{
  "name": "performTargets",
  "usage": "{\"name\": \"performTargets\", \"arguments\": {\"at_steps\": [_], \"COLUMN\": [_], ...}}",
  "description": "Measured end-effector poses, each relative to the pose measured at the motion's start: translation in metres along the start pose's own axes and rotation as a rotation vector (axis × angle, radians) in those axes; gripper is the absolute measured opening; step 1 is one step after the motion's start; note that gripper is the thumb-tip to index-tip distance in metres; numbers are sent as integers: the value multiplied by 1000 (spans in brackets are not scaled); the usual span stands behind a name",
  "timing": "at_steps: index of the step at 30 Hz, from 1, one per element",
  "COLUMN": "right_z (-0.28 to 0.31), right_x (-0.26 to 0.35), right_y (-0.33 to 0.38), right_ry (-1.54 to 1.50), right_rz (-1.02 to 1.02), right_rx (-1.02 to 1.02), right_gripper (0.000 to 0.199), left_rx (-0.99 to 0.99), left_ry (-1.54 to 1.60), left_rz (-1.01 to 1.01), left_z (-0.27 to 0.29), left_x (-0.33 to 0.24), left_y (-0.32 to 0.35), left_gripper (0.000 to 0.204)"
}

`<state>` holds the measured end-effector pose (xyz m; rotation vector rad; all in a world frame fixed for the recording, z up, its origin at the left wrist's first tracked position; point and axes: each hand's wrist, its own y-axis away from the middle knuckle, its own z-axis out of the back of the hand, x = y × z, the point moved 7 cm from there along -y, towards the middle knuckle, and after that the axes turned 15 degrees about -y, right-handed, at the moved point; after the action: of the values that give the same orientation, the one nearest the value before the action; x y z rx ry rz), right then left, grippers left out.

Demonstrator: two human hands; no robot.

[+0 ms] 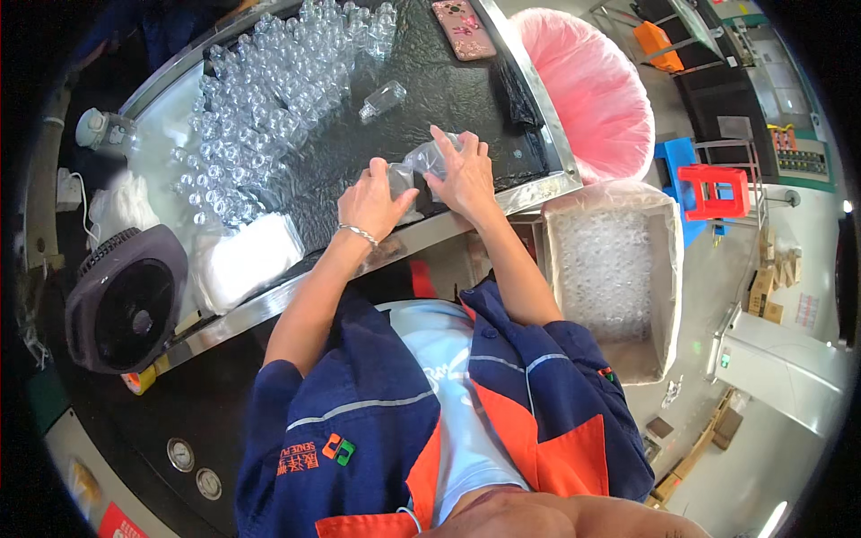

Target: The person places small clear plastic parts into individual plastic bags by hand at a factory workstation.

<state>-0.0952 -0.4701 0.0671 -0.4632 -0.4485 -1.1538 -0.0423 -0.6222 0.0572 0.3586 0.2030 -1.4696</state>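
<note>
Two hands on one clear plastic bag (423,163), right at the near edge of the dark conveyor belt (359,143). The bag is crumpled, see-through, and whether anything sits inside it is hard to tell from here. The left hand (372,202) has fingers curled around the bag's left end, a thin bracelet (359,234) at the wrist. The right hand (462,175) lies over the bag's right side, fingers spread and pressing down on the plastic, thumb tucked toward the bag; how firmly it grips, I cannot tell.

Just beyond the hands, a single clear plastic bottle (382,99) lies on its side on the belt, apart from the rest. Further up and left, a big heap of small clear bottles (269,108) spreads across the belt. A phone in a pink flowered case (463,29) rests at the far end.

Off to the left, a stack of white bags (247,260) lies on the steel edge, with a dark round fan (126,300) beside it. To the right, a cardboard box lined with plastic (668,269) holds more clear bottles, and behind it stands a bin with a pink liner (596,90). A red stool (715,190) is out on the floor.
</note>
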Motion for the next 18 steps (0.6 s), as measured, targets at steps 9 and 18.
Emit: {"name": "performTargets", "arguments": {"at_steps": [9, 18], "right_z": [6, 45], "right_x": [-21, -53], "right_y": [1, 6], "right_ry": [-100, -39], "right_rz": [41, 71], "right_rx": [42, -33], "right_gripper": [96, 68], "left_rx": [62, -99], "left_ry": [-47, 185], "left_rz": [2, -124], "left_z": [-24, -50], "left_x": [-30, -93], "left_y": [-25, -61], "left_gripper": [55, 51]}}
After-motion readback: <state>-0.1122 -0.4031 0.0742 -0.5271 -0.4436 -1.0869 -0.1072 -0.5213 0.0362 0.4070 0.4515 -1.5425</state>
